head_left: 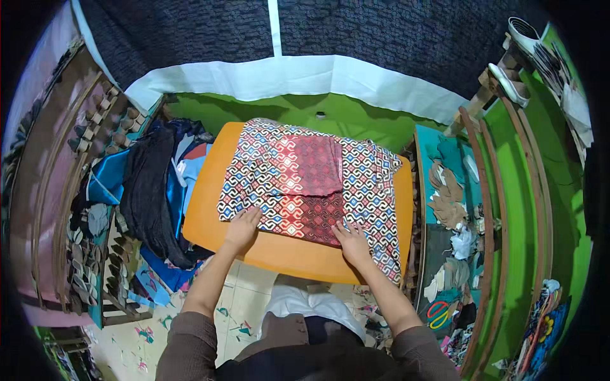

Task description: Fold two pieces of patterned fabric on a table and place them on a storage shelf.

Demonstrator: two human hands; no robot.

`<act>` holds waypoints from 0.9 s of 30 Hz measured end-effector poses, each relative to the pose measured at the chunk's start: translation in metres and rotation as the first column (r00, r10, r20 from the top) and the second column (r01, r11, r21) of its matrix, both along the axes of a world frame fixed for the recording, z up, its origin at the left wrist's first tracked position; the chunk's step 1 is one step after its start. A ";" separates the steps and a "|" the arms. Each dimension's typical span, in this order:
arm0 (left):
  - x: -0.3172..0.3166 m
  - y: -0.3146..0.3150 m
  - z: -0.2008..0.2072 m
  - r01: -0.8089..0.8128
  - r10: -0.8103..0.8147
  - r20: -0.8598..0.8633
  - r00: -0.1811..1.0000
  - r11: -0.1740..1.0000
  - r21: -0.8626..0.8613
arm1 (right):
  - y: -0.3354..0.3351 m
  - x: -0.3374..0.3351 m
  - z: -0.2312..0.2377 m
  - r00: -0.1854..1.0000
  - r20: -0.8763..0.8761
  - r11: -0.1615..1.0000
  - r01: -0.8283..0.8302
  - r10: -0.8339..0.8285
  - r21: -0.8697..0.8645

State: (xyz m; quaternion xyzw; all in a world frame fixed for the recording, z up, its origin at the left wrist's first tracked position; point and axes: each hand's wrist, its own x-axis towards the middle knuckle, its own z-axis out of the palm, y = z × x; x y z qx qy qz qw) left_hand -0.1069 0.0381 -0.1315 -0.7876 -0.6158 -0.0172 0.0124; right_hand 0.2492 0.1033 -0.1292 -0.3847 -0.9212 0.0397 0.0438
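A patterned cloth [368, 171], black, white and blue with a red band, lies partly folded over an orange table [279, 254]. My left hand [244, 227] rests on the cloth's near left edge, fingers stretched out. Near the red band's lower end, my right hand [351, 240] lies flat on the same edge with its fingers spread. Neither hand grips the fabric. One folded layer covers the middle of the cloth, and its right side looks uneven and slightly bunched.
Dark and blue fabrics [149, 190] are heaped left of the table. On the right, a shelf [438, 235] carries fabric scraps and red-and-yellow-handled scissors [438, 314]. Wooden racks with shoe forms [92, 124] line the left wall. Scraps litter the tiled floor [238, 311].
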 end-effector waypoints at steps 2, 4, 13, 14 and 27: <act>0.005 -0.024 -0.007 0.023 -0.023 -0.020 1.000 1.000 0.020 | -0.015 0.011 0.000 1.000 0.009 1.000 -0.027 0.027 0.010; 0.008 -0.047 -0.009 0.044 -0.043 -0.040 0.998 0.998 0.038 | -0.029 0.021 -0.003 0.997 -0.042 0.998 -0.070 0.070 0.004; 0.018 -0.114 0.000 0.112 -0.106 -0.056 0.993 0.988 0.108 | -0.074 0.041 -0.012 0.980 -0.149 0.959 -0.089 0.133 0.267; 0.015 -0.119 -0.002 0.114 -0.106 -0.066 0.992 0.984 0.135 | -0.077 0.040 -0.012 0.980 -0.153 0.958 -0.083 0.128 0.273; -0.010 -0.158 0.007 0.228 -0.238 0.025 0.971 0.952 0.206 | -0.138 0.029 0.019 0.997 -0.080 0.964 0.006 0.016 0.265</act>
